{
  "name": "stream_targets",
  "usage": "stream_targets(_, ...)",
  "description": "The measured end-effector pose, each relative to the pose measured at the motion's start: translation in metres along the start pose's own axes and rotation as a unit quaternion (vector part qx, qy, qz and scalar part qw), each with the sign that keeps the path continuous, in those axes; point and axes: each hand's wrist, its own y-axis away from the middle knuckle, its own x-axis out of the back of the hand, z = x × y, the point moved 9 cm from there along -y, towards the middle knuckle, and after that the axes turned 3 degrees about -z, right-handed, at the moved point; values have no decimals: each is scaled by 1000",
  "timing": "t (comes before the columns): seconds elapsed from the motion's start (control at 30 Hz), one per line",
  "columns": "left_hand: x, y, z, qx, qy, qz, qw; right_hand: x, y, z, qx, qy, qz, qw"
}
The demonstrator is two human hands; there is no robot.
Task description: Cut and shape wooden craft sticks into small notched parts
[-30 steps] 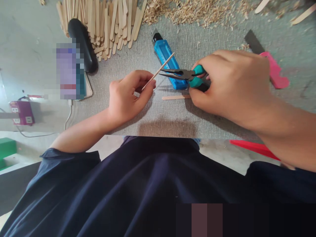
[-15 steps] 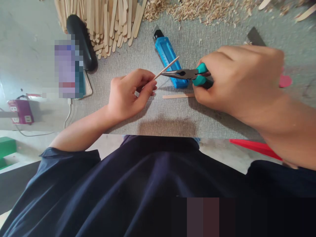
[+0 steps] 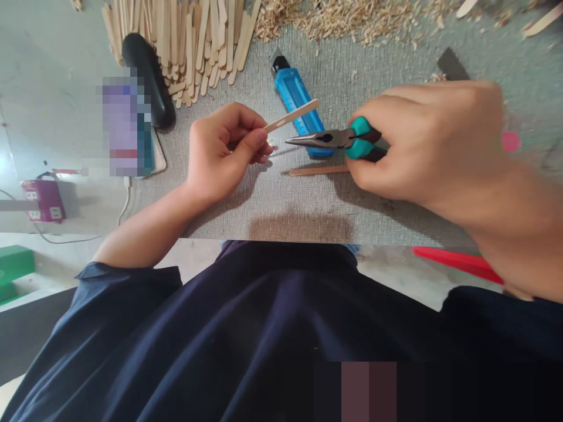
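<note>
My left hand (image 3: 231, 149) pinches one end of a flat wooden craft stick (image 3: 297, 114), its broad face turned up to show a small pale slot near my fingers. In my right hand (image 3: 426, 138) are needle-nose pliers (image 3: 334, 139) with teal and black handles; their jaws look closed and point left, just below the stick and apart from it. A blue utility knife (image 3: 301, 105), blade tip out, lies on the table behind the stick and pliers. Another craft stick (image 3: 314, 170) rests below the pliers, its right end hidden by my right hand.
Many craft sticks (image 3: 211, 41) are heaped at the back, with wood shavings (image 3: 352, 20) to their right. A black oblong case (image 3: 147, 82) and a blurred phone (image 3: 121, 126) lie at left, near a purple socket box (image 3: 43, 200). A metal blade (image 3: 453, 64) lies beyond my right hand.
The pliers' tips have come away from the craft stick. My left hand has shifted slightly left and up, and the stick has turned from edge-on to broad face up.
</note>
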Motion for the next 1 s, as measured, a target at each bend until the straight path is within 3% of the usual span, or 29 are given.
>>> stream_targets(0.27,-6,7,21,-32,-44,9,998,-5,-3,5,-38,41,-57,997)
stream_targets(0.8,-11,14,23,-51,-77,-22,996,-10,0,2,-31,88,-60,994)
stream_targets(1.0,-9,13,34,-57,-73,-23,995,-3,3,0,-43,83,-95,991)
